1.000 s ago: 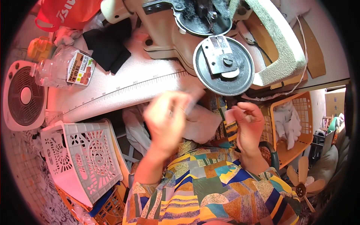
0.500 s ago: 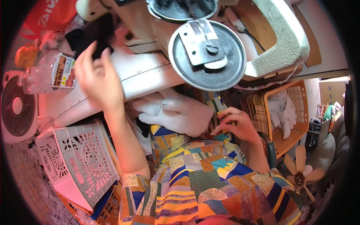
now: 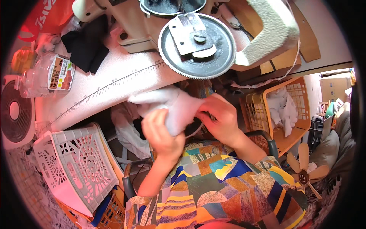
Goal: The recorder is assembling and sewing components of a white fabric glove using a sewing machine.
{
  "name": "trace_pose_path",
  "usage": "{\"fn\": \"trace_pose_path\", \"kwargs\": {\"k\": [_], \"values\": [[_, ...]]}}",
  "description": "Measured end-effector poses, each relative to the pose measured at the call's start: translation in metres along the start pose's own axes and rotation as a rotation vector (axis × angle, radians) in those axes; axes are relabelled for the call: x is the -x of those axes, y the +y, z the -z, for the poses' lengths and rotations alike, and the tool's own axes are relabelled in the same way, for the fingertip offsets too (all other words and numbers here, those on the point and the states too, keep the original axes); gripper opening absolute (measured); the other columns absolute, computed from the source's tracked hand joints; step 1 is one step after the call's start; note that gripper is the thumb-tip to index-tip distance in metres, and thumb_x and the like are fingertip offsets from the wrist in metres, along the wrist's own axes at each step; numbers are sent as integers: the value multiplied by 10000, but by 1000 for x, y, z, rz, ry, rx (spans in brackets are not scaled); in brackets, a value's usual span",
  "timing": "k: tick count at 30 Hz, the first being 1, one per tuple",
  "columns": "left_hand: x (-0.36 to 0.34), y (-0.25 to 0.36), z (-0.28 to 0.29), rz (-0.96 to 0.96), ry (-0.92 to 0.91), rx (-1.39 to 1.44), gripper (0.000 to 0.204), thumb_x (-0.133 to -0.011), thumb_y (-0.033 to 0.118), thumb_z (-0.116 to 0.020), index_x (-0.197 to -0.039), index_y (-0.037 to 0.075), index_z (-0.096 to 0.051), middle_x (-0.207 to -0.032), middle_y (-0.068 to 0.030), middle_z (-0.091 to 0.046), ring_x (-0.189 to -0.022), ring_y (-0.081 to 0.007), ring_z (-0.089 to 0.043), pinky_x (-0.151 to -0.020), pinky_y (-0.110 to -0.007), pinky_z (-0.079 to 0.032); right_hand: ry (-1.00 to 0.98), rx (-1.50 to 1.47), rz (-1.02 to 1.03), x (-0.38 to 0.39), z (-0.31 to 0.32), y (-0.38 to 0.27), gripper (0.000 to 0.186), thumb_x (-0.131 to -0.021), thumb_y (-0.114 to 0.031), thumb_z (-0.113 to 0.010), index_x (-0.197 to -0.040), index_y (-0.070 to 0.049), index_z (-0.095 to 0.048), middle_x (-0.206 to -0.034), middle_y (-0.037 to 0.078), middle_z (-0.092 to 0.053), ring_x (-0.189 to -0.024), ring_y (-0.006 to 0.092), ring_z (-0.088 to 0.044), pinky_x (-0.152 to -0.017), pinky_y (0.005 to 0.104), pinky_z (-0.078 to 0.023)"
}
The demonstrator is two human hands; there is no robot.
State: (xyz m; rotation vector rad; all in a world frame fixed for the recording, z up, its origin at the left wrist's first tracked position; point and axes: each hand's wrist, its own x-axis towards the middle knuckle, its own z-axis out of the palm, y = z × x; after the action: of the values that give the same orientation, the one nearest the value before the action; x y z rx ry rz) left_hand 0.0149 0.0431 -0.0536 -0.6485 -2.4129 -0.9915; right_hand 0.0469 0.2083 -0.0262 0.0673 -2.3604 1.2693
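Observation:
A soft white fabric piece [image 3: 179,103], its exact kind unclear in the folds, is held above my lap, at the front edge of the white machine table [image 3: 114,89]. My left hand [image 3: 163,131] curls its fingers around the near left side of the fabric, slightly blurred. On the fabric's right end, my right hand [image 3: 219,116] pinches with thumb and fingers pressed together. Just beyond the hands is a machine with a round dark toothed dial [image 3: 223,49], a metal plate fixed on it. More white cloth [image 3: 129,131] hangs below the table edge, left of my left hand.
Black cloth [image 3: 85,44] and a clear plastic jar [image 3: 40,78] lie on the table's left part. A white perforated basket [image 3: 91,162] stands at lower left. An orange basket [image 3: 267,101] with white gloves [image 3: 282,110] stands at right, near a small fan [image 3: 304,175].
My left hand has come down from above the table onto the white fabric. My right hand has moved up and left to pinch it. The fabric is lifted off my lap.

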Motion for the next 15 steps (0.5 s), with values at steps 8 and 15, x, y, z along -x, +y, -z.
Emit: {"fn": "trace_pose_path", "kwargs": {"k": [8, 15], "values": [[-53, 17, 48, -33, 52, 230, 273, -619, -113, -620, -876, -22, -633, -809, -125, -630, -773, -303, -610, -736, -367, -487, 157, 206, 223, -20, 24, -29, 265, -600, 9, -774, -810, -35, -618, -804, 101, -592, -732, 285, -578, -606, 357, -473], [-73, 15, 50, 149, -194, 453, 37, -828, -26, -613, -840, -56, -597, -766, -61, -550, -709, -121, -494, -654, -235, -394, -1, 178, 542, -30, 54, -56, 244, -644, -65, -757, -866, -62, -655, -805, 20, -638, -725, 188, -582, -613, 302, -433]]}}
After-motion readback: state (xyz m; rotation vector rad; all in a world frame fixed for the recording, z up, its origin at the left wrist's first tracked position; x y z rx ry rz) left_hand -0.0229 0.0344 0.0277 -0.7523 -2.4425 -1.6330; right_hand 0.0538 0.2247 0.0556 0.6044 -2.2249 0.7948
